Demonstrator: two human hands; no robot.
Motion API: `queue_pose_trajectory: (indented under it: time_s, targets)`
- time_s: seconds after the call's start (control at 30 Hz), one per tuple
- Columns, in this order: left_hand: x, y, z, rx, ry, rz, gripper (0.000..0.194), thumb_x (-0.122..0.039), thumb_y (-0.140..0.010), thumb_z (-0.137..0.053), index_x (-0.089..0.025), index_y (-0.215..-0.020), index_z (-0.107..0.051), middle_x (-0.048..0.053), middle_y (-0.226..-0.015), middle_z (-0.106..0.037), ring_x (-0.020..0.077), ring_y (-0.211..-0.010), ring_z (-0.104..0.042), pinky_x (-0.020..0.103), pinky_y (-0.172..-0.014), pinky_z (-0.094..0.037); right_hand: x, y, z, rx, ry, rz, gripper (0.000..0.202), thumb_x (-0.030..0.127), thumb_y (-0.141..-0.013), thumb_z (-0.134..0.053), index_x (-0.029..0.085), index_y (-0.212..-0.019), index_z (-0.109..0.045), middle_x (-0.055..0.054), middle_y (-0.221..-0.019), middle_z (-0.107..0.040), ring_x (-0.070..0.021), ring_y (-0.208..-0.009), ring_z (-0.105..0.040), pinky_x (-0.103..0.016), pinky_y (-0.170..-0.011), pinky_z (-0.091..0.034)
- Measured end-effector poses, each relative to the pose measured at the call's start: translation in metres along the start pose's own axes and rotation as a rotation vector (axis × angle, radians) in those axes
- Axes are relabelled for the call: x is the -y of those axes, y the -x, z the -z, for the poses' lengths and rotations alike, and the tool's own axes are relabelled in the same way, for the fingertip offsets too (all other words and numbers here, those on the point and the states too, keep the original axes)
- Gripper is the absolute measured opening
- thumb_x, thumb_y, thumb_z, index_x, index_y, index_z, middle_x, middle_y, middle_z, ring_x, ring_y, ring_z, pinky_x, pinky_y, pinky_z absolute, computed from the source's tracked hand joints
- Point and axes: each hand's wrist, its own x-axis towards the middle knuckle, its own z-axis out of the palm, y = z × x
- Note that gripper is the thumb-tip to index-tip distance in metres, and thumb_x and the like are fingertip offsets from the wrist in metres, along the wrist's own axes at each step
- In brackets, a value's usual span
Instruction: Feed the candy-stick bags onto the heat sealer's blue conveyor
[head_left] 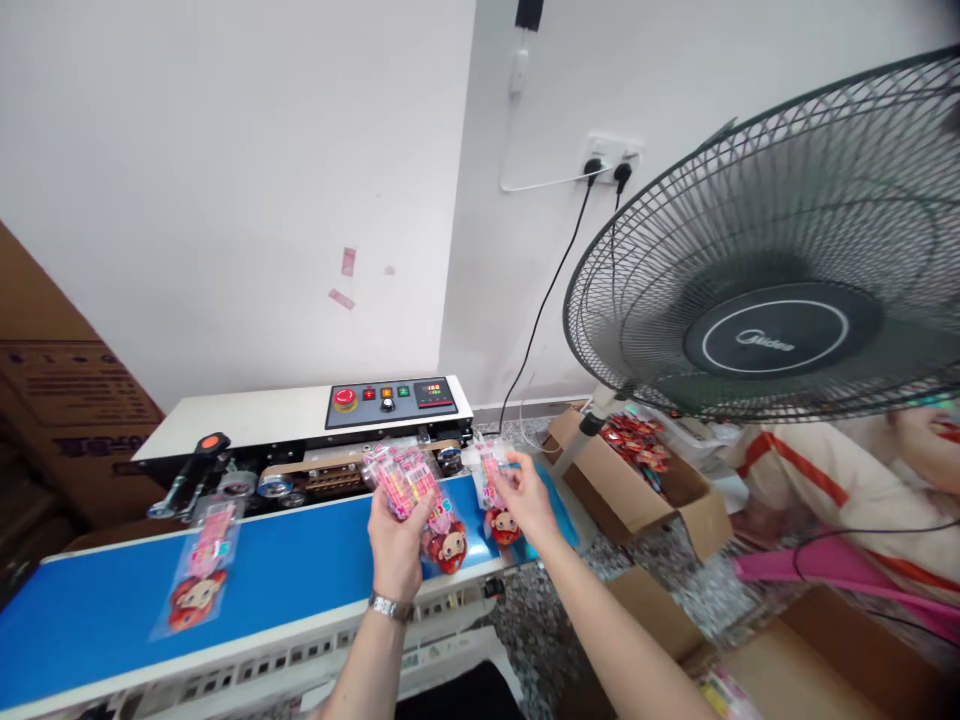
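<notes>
Several clear packets [448,545] with pink labels and red-haired cartoon heads are fanned out in my left hand [397,545], thumb on top, above the blue conveyor belt [307,570]. My right hand [527,497] pinches a single similar packet [501,522] near its upper part, over the belt's right end. Farther left, another packet [201,575] lies on the belt, its top edge by the sealing machine [300,420]. My wrists are a short way apart, with both packets' cartoon heads pointing towards me.
A large fan [765,330] fills the upper right. Below it stands a cardboard box [615,490] of red packets. Another open box [832,650] is at the lower right, near a seated person's legs [825,480]. Brown cartons [67,400] stand at far left.
</notes>
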Motion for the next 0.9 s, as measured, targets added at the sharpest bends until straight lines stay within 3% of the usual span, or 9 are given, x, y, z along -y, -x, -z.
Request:
queue_pose_trajectory:
  time_s: [0.1, 0.2, 0.37, 0.47, 0.53, 0.7, 0.8, 0.9]
  targets:
    - [-0.002, 0.000, 0.000, 0.012, 0.003, 0.016, 0.050, -0.026, -0.058, -0.075, -0.016, -0.102, -0.053, 0.007, -0.093, -0.067, 0.0180, -0.076, -0.063, 0.032, -0.071, -0.051, -0.006, -0.009, -0.008, 0.018, 0.268, -0.001, 0.039, 0.045, -0.073, -0.054, 0.019, -0.102, -0.048, 0.000, -0.065, -0.058, -0.0192, -0.061, -0.058, -0.028, -0.058, -0.041]
    - [-0.002, 0.001, -0.001, 0.036, 0.002, 0.014, 0.051, -0.026, -0.058, -0.075, -0.016, -0.102, -0.053, 0.008, -0.095, -0.066, 0.0190, -0.078, -0.063, 0.033, -0.073, -0.051, 0.000, -0.010, -0.023, 0.069, 0.332, 0.055, 0.042, 0.041, -0.075, -0.054, 0.017, -0.108, -0.048, -0.002, -0.068, -0.060, -0.0205, -0.065, -0.058, -0.030, -0.062, -0.042]
    - [0.000, 0.000, -0.001, 0.073, -0.061, 0.012, 0.054, -0.029, -0.057, -0.075, -0.016, -0.105, -0.053, 0.009, -0.097, -0.066, 0.0202, -0.081, -0.063, 0.033, -0.073, -0.050, 0.023, 0.012, -0.030, 0.211, 0.041, 0.215, 0.042, 0.036, -0.076, -0.055, 0.020, -0.114, -0.047, -0.006, -0.097, -0.058, -0.0177, -0.081, -0.058, -0.028, -0.066, -0.046]
    - [-0.001, 0.001, -0.002, 0.097, -0.083, 0.018, 0.054, -0.030, -0.058, -0.074, -0.015, -0.106, -0.054, 0.009, -0.097, -0.066, 0.0192, -0.080, -0.063, 0.031, -0.073, -0.049, 0.032, 0.028, -0.026, 0.381, -0.026, 0.211, 0.050, 0.033, -0.069, -0.065, 0.021, -0.114, -0.047, 0.000, -0.082, -0.057, -0.0140, -0.069, -0.056, -0.024, -0.060, -0.045]
    - [-0.004, 0.003, -0.005, 0.133, -0.020, 0.049, 0.050, -0.033, -0.064, -0.070, -0.015, -0.107, -0.053, 0.010, -0.100, -0.065, 0.0194, -0.085, -0.062, 0.031, -0.076, -0.048, 0.034, 0.035, -0.025, 0.411, -0.036, 0.188, 0.046, 0.031, -0.069, -0.065, 0.022, -0.111, -0.048, 0.003, -0.074, -0.056, -0.0126, -0.062, -0.054, -0.024, -0.057, -0.044]
    - [-0.006, 0.008, -0.008, 0.211, 0.118, 0.073, 0.042, -0.030, -0.070, -0.065, -0.020, -0.109, -0.052, 0.007, -0.107, -0.063, 0.0188, -0.096, -0.059, 0.031, -0.084, -0.045, 0.029, 0.036, -0.023, 0.389, -0.261, 0.129, 0.031, 0.033, -0.075, -0.060, 0.021, -0.101, -0.047, -0.001, -0.081, -0.062, -0.0148, -0.069, -0.059, -0.026, -0.063, -0.047]
    - [-0.001, 0.005, -0.004, 0.141, 0.101, 0.044, 0.044, -0.027, -0.068, -0.067, -0.018, -0.108, -0.052, 0.007, -0.102, -0.064, 0.0181, -0.089, -0.061, 0.032, -0.081, -0.047, 0.019, 0.028, -0.016, 0.273, -0.364, 0.076, 0.034, 0.037, -0.071, -0.063, 0.021, -0.094, -0.044, -0.002, -0.084, -0.062, -0.0168, -0.073, -0.061, -0.026, -0.062, -0.048]
    - [0.002, 0.002, -0.001, 0.047, 0.094, 0.046, 0.044, -0.027, -0.065, -0.070, -0.016, -0.103, -0.053, 0.007, -0.094, -0.066, 0.0172, -0.080, -0.062, 0.032, -0.075, -0.049, 0.002, 0.013, -0.007, 0.094, -0.288, -0.029, 0.038, 0.040, -0.070, -0.061, 0.022, -0.098, -0.041, 0.000, -0.075, -0.061, -0.0164, -0.061, -0.060, -0.026, -0.053, -0.046]
